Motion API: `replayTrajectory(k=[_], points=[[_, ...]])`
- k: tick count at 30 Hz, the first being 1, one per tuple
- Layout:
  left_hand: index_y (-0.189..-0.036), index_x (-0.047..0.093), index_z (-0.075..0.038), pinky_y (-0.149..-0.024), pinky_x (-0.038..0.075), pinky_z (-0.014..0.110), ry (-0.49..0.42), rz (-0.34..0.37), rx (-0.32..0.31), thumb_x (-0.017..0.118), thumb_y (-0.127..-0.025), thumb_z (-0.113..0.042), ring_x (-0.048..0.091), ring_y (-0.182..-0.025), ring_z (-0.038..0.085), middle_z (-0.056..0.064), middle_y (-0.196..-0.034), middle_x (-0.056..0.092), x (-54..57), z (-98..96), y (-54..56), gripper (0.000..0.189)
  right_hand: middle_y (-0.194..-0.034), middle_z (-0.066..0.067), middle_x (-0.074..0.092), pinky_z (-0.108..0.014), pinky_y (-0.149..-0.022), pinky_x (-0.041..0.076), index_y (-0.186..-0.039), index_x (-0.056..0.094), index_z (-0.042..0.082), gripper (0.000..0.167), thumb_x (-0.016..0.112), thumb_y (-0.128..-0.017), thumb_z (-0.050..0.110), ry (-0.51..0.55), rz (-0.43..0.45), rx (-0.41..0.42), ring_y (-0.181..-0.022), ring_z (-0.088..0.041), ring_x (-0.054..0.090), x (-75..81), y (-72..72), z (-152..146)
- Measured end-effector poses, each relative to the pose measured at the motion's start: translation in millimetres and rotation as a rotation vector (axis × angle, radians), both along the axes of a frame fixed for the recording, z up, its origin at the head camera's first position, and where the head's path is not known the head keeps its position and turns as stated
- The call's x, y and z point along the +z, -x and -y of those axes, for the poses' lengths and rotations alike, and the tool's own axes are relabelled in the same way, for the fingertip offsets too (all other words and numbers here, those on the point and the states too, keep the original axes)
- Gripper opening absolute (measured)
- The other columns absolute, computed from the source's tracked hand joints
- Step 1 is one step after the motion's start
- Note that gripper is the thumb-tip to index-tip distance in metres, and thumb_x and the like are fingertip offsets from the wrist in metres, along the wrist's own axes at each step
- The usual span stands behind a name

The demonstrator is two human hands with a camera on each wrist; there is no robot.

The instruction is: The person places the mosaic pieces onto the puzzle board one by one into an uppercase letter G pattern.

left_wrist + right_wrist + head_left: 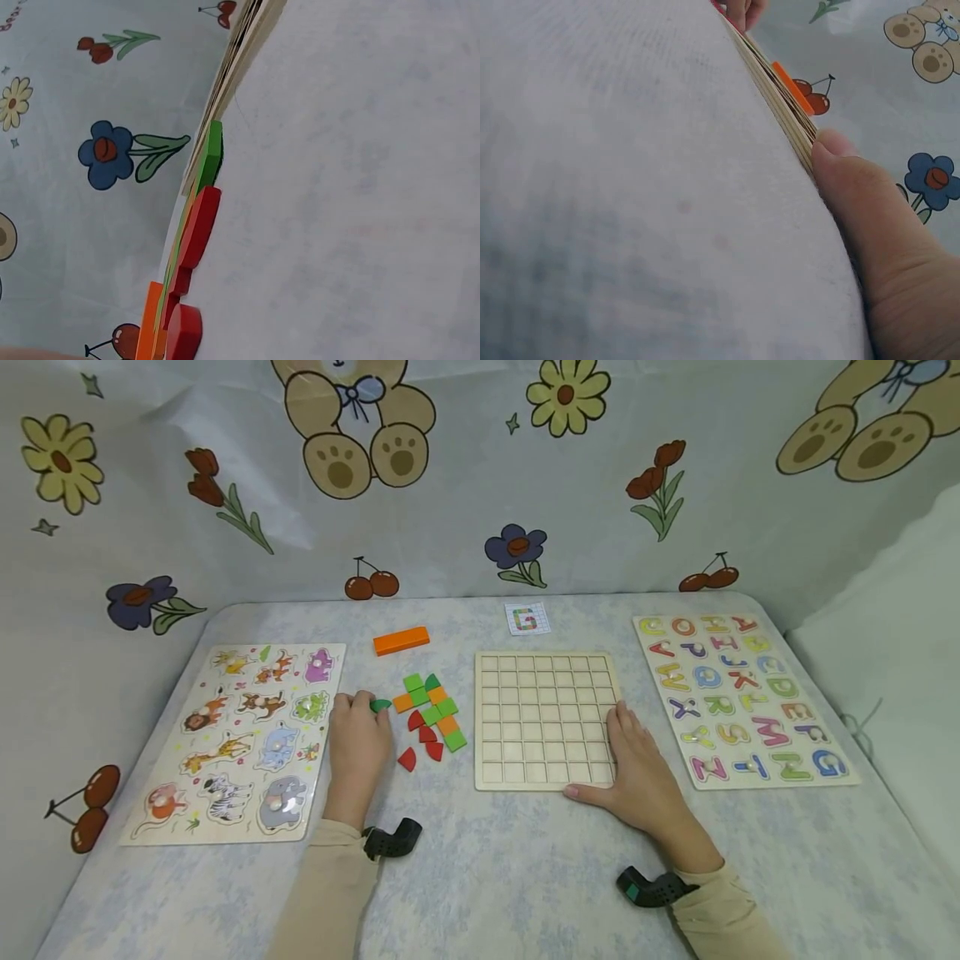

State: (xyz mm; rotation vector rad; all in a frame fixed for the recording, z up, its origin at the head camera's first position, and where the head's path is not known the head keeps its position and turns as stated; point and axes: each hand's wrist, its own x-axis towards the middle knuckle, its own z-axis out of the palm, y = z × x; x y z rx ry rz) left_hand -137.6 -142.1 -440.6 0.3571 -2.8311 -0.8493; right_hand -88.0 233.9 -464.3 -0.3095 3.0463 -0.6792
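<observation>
My left hand [358, 747] is over the table beside the animal puzzle board [251, 752], its fingertips pinching a dark green curved-edge block [381, 704]. Right of that hand lies a loose cluster of small blocks: green squares [455, 741], orange squares [447, 725] and red quarter-round blocks [407, 759]. A wooden grid board [544, 722] with bare squares lies flat in the middle. My right hand [641, 772] rests at its lower right corner, fingers extended along the right edge and thumb at the near edge. In the right wrist view, the thumb [877, 217] touches the stacked-looking wooden edge.
A small card [527, 619] with a coloured G-shaped pattern lies behind the grid board. Further left is a long orange block [401, 641]. An alphabet puzzle board [742, 702] lies on the right. A printed cloth [450, 527] hangs behind the table.
</observation>
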Motion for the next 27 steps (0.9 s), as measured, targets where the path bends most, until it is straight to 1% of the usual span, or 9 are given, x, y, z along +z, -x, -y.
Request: replayTrajectory(k=[3,7,12,15,18,20,22,27], points=[[-0.120,0.057,0.007,-0.097,0.046,0.050,0.003,-0.004,-0.006,0.058,-0.100,-0.018,0.051,-0.110,0.040,0.026,-0.118,0.048,0.5,0.3,0.1,0.031,-0.166,-0.021,0.004,-0.052,-0.123,0.012,-0.158,0.008,-0.001,0.140,0.077,-0.063,0.076,-0.001,0.003,0.001,-0.153,-0.040,0.010,0.9,0.4,0],[-0.118,0.054,0.009,-0.097,0.046,0.049,0.021,0.010,-0.025,0.055,-0.101,-0.019,0.050,-0.109,0.040,0.028,-0.117,0.046,1.0,-0.1,-0.7,0.032,-0.166,-0.020,0.004,-0.054,-0.122,0.014,-0.157,0.009,-0.001,0.139,0.076,-0.063,0.076,0.002,0.011,-0.001,-0.154,-0.040,0.010,1.6,0.9,-1],[-0.121,0.052,0.009,-0.095,0.049,0.049,0.035,0.045,-0.039,0.054,-0.102,-0.020,0.054,-0.105,0.040,0.028,-0.116,0.048,3.2,-2.0,-2.1,0.034,-0.166,-0.019,0.003,-0.052,-0.123,0.014,-0.157,0.010,-0.001,0.142,0.077,-0.060,0.078,0.019,0.032,-0.008,-0.154,-0.038,0.009,2.4,1.1,-2],[-0.122,0.051,0.008,-0.094,0.051,0.049,0.032,0.064,-0.063,0.054,-0.103,-0.021,0.056,-0.102,0.039,0.026,-0.115,0.050,6.6,-5.4,-2.5,0.036,-0.166,-0.019,0.002,-0.052,-0.123,0.014,-0.158,0.008,-0.001,0.145,0.075,-0.058,0.081,0.018,0.049,-0.019,-0.154,-0.038,0.009,2.0,1.0,-2],[-0.121,0.052,0.008,-0.093,0.052,0.047,0.038,0.065,-0.092,0.056,-0.102,-0.022,0.058,-0.100,0.038,0.024,-0.112,0.052,12.3,-10.8,-3.2,0.036,-0.166,-0.019,0.002,-0.053,-0.122,0.015,-0.158,0.007,-0.001,0.146,0.072,-0.058,0.084,0.016,0.056,-0.027,-0.154,-0.038,0.010,1.9,0.6,-1],[-0.119,0.054,0.008,-0.092,0.052,0.046,0.045,0.053,-0.115,0.058,-0.101,-0.022,0.058,-0.098,0.037,0.023,-0.109,0.053,16.6,-15.1,-4.0,0.035,-0.166,-0.020,0.002,-0.053,-0.122,0.015,-0.157,0.008,-0.002,0.146,0.071,-0.058,0.085,0.015,0.052,-0.027,-0.154,-0.039,0.010,1.6,0.4,-1],[-0.117,0.055,0.007,-0.091,0.053,0.046,0.048,0.041,-0.140,0.060,-0.100,-0.021,0.059,-0.097,0.036,0.022,-0.107,0.054,22.7,-20.5,-5.1,0.033,-0.166,-0.021,0.003,-0.053,-0.122,0.016,-0.157,0.009,-0.003,0.146,0.071,-0.058,0.085,0.015,0.043,-0.025,-0.154,-0.039,0.011,1.6,0.3,-1],[-0.120,0.056,0.005,-0.089,0.054,0.044,0.046,0.046,-0.222,0.060,-0.100,-0.021,0.060,-0.096,0.034,0.019,-0.109,0.053,40.1,-38.8,-7.9,0.033,-0.166,-0.021,0.005,-0.053,-0.122,0.015,-0.156,0.011,-0.004,0.146,0.073,-0.058,0.084,0.022,0.025,-0.014,-0.153,-0.039,0.011,2.2,1.1,-1]])
